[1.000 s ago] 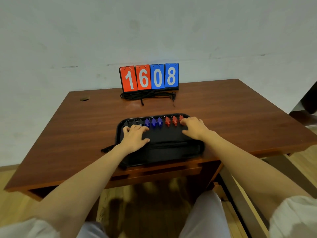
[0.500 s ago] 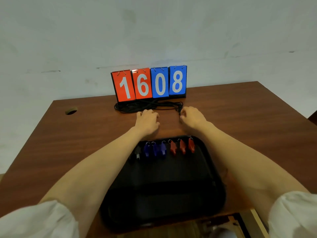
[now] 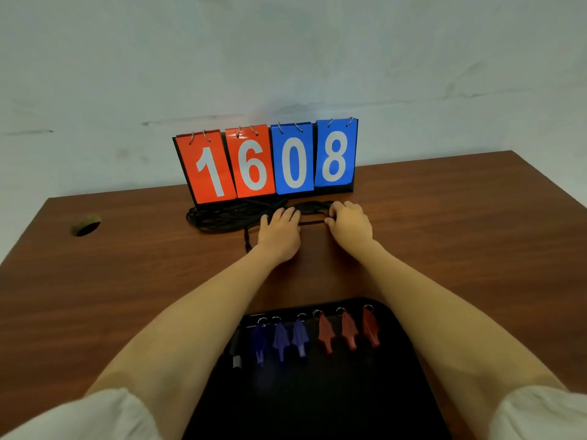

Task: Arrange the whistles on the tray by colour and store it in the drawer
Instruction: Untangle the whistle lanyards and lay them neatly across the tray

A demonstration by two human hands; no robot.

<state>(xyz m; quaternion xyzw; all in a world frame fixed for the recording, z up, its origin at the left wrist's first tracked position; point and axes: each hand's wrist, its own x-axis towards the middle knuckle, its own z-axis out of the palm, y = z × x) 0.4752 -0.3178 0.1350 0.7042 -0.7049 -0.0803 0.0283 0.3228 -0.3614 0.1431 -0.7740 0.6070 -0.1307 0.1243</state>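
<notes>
Both arms are reaching across the table (image 3: 460,236) toward its far edge, and white sleeves (image 3: 95,417) are showing at the bottom corners of the view. The left hand (image 3: 279,231) is lying palm down, its fingers (image 3: 287,214) fairly straight and close together, their tips touching a loose pile of black cords (image 3: 228,214). The right hand (image 3: 349,225) is sitting just beside it, its fingers (image 3: 341,207) curled and its thumb pinching a strand of the same cords that is running between the two hands.

The cords are lying in front of a scoreboard (image 3: 266,160), which is standing upright against the wall (image 3: 286,58) and showing 1 and 6 on red cards, 0 and 8 on blue.

The black tray (image 3: 317,401) is resting on the near part of the table, between the forearms and well apart from the hands. Along its far edge three blue whistles (image 3: 281,339) are lying side by side on the left and three red whistles (image 3: 349,331) on the right, each with a metal ring at its far end. A black whistle (image 3: 236,355) is peeking out beside the blue ones, mostly hidden by the left forearm.

A round hole (image 3: 85,225) is showing in the table at the far left.
</notes>
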